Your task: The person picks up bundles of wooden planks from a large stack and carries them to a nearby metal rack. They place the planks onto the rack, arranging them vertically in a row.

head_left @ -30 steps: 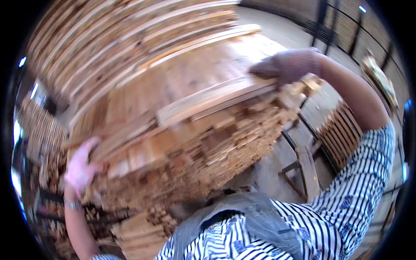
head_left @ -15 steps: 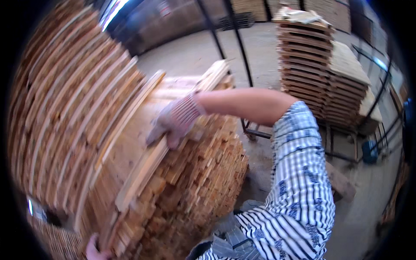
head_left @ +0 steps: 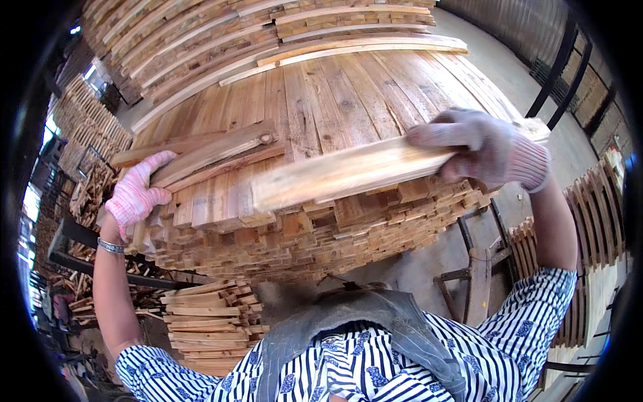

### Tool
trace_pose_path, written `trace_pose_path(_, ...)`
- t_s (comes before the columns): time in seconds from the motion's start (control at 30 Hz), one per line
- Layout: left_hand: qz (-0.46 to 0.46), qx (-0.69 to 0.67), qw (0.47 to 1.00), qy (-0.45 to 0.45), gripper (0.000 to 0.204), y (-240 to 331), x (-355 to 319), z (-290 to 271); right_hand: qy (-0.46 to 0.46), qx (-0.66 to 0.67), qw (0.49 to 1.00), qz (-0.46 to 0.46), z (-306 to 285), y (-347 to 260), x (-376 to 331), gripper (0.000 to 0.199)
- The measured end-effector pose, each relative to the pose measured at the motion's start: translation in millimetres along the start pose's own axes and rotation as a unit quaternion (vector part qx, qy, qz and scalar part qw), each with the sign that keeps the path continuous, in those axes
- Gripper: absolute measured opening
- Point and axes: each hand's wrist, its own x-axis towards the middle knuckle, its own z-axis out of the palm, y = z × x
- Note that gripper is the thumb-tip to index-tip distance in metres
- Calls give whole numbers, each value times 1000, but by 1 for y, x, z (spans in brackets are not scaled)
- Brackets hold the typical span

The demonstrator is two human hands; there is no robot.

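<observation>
My right hand point(head_left: 492, 149), in a greyish knit glove, is closed round the right part of a pale wooden board point(head_left: 341, 173). That board lies tilted over the near edge of a broad stack of planks point(head_left: 328, 100), its left end slightly blurred. At the left edge of the stack, my left hand point(head_left: 139, 193) wears a pink-and-white glove. Its fingers and thumb close on the left end of a few short wooden boards point(head_left: 224, 149), one of which has a dark knot. The fingertips are partly hidden by the wood.
Layered boards point(head_left: 335, 20) rise behind the plank surface. A bundle of wood strips point(head_left: 211, 321) stands low at the near left, by a dark metal bar point(head_left: 84, 234). Black metal posts point(head_left: 556, 74) stand at the far right; curved stacked slats point(head_left: 596, 221) are at the right.
My view has swung left, bringing the left hand and short boards fully into sight. The right hand stays on a board, which now lies more crosswise.
</observation>
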Motion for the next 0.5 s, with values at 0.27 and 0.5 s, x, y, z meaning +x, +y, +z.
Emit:
trace_pose_path(0.27,44,33,998,-41,69,59,17,-13,24,-67,997,41,-2,7,2,54)
trace_pose_path(0.5,-15,-3,997,-78,67,-1,76,-47,-16,-92,992,87,4,11,1,56)
